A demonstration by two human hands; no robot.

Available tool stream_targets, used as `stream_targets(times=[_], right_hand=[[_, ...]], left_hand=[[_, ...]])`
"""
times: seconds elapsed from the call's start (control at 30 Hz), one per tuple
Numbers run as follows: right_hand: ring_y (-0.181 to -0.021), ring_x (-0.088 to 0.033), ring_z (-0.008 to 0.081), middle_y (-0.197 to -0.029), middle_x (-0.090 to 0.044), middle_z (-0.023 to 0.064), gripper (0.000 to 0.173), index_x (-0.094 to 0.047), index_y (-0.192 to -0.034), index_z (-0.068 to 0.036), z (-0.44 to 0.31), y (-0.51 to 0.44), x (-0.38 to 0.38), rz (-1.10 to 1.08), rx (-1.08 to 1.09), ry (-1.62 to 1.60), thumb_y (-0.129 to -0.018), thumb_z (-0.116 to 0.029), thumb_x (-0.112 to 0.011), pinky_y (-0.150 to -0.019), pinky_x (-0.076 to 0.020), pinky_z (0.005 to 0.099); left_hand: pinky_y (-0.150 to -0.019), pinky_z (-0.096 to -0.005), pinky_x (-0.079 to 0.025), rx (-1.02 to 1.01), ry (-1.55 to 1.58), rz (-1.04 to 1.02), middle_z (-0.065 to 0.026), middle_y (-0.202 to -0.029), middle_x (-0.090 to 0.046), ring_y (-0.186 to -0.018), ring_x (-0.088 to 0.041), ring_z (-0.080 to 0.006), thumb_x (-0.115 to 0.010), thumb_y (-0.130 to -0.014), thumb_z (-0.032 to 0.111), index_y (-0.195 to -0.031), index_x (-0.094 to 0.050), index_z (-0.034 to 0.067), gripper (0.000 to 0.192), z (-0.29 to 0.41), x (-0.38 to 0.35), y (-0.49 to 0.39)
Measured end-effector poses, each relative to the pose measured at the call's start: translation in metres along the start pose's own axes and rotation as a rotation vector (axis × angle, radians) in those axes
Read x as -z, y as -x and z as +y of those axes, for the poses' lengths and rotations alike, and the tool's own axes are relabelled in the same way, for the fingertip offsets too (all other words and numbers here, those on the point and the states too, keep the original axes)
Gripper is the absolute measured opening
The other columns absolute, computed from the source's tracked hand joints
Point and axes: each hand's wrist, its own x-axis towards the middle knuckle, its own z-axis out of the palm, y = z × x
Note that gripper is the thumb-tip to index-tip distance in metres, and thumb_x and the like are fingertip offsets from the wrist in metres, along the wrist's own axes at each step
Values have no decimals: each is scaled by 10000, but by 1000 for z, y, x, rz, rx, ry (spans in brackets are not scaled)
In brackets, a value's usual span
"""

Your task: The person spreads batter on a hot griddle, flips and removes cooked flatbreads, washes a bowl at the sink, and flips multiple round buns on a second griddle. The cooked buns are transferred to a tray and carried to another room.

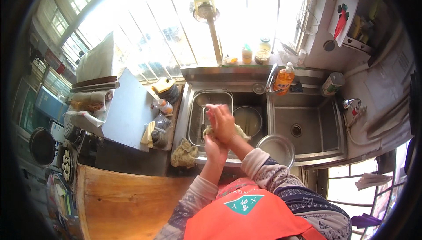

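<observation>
My left hand point(216, 150) and my right hand point(221, 123) are crossed over the left part of a stainless steel sink point(296, 159). A pale, wet-looking cloth point(242, 132) shows on both sides of them, pressed between the hands. My left hand lies underneath with its fingers around the cloth, mostly hidden. The right hand's fingers are raised and blurred above it, so their hold is unclear. Below them a wire-mesh basket point(194, 118) holds a metal ladle point(202, 103). A round pan of cloudy water point(249, 121) sits in the basin beside it.
A crumpled yellowish cloth point(184, 153) hangs at the sink's front-left edge. A metal bowl point(277, 147) rests on the front rim. Orange dish soap point(284, 79) stands behind by the faucet point(271, 76). A wooden tabletop point(132, 200) is at lower left; a white panel point(128, 105) rises at left.
</observation>
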Motion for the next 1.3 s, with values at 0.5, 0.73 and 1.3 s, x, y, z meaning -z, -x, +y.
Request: stream_targets(times=[0.5,0.73,1.3], right_hand=[[-1139,-544,254,-1270,-511,104,633,-437,-1323,-69,35,58,7,-498,-817,-1424,-970,-590,-366,-998,-430,388],[-1260,-467,234,-1344,-527,78,828,-439,-1385,-70,32,75,25,-507,-1423,-1612,-923,-730,-248,-1085,-315,401],[-982,-664,241,-1127,-663,174,513,-539,-1273,11,-15,216,131,-1534,-1208,-995,-1012,-416,-424,-852,-526,366]], left_hand=[[-971,-354,-451,-252,-843,36,-132,-1246,-573,-1153,-558,-253,-444,-1021,305,-1284,-495,7,401,35,23,-20],[-858,-399,-453,-782,-1394,-324,-182,-1093,-565,-999,-559,-352,-533,-920,108,-1172,-536,5,272,0,51,-35],[-951,-446,-457,50,-1622,728,-281,-1137,-607,-1076,-581,-404,-518,-935,243,-1249,-525,-43,425,-93,275,337]])
